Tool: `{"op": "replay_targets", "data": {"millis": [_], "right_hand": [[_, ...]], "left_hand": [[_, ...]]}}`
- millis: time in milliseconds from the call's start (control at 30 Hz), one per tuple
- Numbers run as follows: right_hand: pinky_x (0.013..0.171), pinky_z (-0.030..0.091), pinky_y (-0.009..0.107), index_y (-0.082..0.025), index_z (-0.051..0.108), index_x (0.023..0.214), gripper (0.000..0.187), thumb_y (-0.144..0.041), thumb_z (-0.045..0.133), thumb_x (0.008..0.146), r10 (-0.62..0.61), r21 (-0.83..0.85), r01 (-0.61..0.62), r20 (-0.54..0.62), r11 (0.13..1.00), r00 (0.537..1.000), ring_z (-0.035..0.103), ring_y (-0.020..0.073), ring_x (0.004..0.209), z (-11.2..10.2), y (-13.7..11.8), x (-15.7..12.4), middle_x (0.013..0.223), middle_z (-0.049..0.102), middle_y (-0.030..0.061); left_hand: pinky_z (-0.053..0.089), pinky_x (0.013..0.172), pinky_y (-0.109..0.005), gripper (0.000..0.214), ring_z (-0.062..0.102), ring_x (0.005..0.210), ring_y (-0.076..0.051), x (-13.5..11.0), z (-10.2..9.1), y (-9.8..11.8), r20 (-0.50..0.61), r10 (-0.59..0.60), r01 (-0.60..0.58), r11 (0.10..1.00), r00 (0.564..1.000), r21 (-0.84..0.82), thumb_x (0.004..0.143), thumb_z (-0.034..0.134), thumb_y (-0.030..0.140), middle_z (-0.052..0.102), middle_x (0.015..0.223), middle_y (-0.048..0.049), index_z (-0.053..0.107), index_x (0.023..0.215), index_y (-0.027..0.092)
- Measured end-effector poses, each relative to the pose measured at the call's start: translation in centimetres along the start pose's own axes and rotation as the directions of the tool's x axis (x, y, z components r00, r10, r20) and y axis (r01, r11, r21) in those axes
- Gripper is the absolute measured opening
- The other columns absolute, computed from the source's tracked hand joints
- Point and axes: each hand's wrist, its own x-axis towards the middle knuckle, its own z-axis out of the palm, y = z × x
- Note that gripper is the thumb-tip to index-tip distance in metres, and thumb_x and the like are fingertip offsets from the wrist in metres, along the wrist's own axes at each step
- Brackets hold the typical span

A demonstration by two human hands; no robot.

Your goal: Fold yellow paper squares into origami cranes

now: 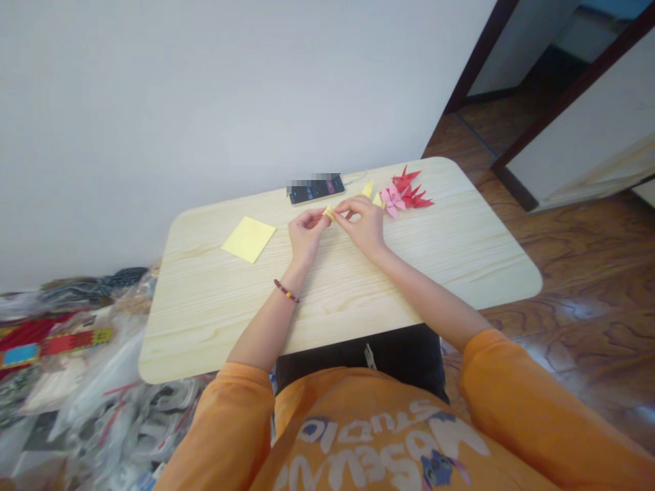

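My left hand (306,235) and my right hand (364,225) meet above the middle of the pale wood-grain table (215,320), their fingertips pinching a small folded piece of yellow paper (329,213) between them. A flat square of yellow paper (248,239) lies to the left of my left hand, not touching it. Just beyond my right hand are a pink origami crane (391,200) and a cluster of red origami cranes (411,190). Two small yellow paper pieces (368,189) sit close by, and the nearer one is partly hidden by my hand.
A smartphone (316,189) with a blurred screen lies at the table's far edge, against a white wall (205,102). Plastic bags and colourful fabric (61,348) are heaped on the floor to the left. A wooden floor (578,273) and a doorway lie to the right.
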Motion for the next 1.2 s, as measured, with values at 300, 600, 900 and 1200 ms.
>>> {"op": "replay_targets", "data": {"millis": [300, 600, 900, 1200], "right_hand": [[0.076, 0.055, 0.032, -0.018, 0.067, 0.07, 0.024, -0.041, 0.075, 0.067, 0.121, 0.298, -0.162, 0.151, 0.941, 0.981, 0.064, 0.0159, 0.076, 0.5, 0.3, 0.4, 0.081, 0.068, 0.0052], [0.075, 0.055, 0.031, -0.017, 0.068, 0.068, 0.034, -0.044, 0.082, 0.052, 0.291, 0.4, -0.35, 0.202, 0.847, 0.935, 0.065, 0.0145, 0.069, 0.2, 0.8, 1.0, 0.07, 0.069, 0.0022], [0.067, 0.054, 0.029, -0.018, 0.067, 0.066, 0.034, -0.05, 0.077, 0.06, 0.267, 0.347, -0.338, 0.235, 0.875, 0.934, 0.062, 0.0136, 0.063, -0.1, 1.5, 1.6, 0.065, 0.067, 0.0016], [0.069, 0.055, 0.028, -0.018, 0.068, 0.072, 0.033, -0.044, 0.08, 0.056, 0.294, 0.385, -0.388, 0.281, 0.838, 0.914, 0.064, 0.014, 0.069, 0.0, 2.0, 1.7, 0.072, 0.07, 0.002]], "left_hand": [[0.053, 0.07, -0.027, 0.023, 0.065, 0.068, -0.013, 0.4, -0.6, 0.5, -0.014, 0.036, -0.036, 0.999, 0.999, 0.028, 0.062, 0.078, 0.03, 0.072, 0.077, -0.0035, 0.072, 0.078, 0.016], [0.052, 0.066, -0.024, 0.025, 0.064, 0.064, -0.012, -0.1, -0.3, 1.2, 0.002, 0.104, -0.103, 0.986, 0.995, 0.131, 0.063, 0.079, 0.036, 0.071, 0.072, -0.0045, 0.07, 0.075, 0.016], [0.052, 0.068, -0.026, 0.028, 0.064, 0.068, -0.013, 0.1, -0.2, 1.1, 0.026, 0.05, -0.052, 0.995, 0.998, 0.088, 0.063, 0.079, 0.04, 0.071, 0.076, -0.0047, 0.071, 0.076, 0.017], [0.051, 0.074, -0.027, 0.022, 0.065, 0.075, -0.014, 0.4, -0.3, 0.8, 0.015, 0.084, -0.085, 0.99, 0.996, 0.112, 0.068, 0.075, 0.037, 0.071, 0.079, -0.0046, 0.07, 0.077, 0.017]]}}
